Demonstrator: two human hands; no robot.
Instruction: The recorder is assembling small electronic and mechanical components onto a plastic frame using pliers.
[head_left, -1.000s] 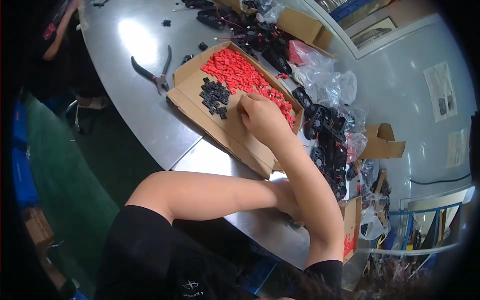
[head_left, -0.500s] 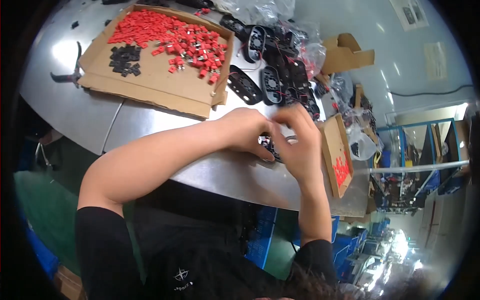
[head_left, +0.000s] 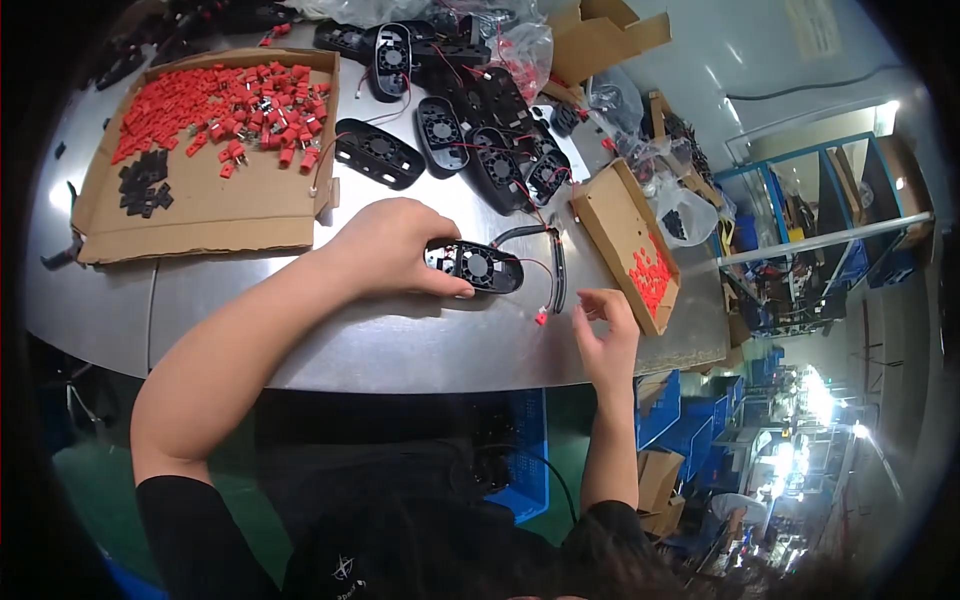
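Observation:
My left hand [head_left: 405, 250] is closed round the left end of a black oval plastic housing [head_left: 478, 268], which lies on the metal table [head_left: 390, 350]. Its round spoked grille faces up. From the housing's right end a thin red wire runs to a small red connector [head_left: 541, 317] on the table. Beside that stretches a pair of pliers [head_left: 558, 270] with dark handles, lying apart from both hands. My right hand [head_left: 607, 318] hovers right of the connector, thumb and curved fingers apart, with nothing visible between them.
A cardboard tray [head_left: 200, 243] on the left holds many red plastic pieces and a few black ones. Similar black housings [head_left: 440, 135] with red wires crowd the back. On the right stands a narrow cardboard box [head_left: 600, 215] with red pieces. The table's front edge curves near me.
My hands have parted: the right has moved away from the housing toward the table's right side, while the left still holds it. The view has shifted, and the pliers and connector now show.

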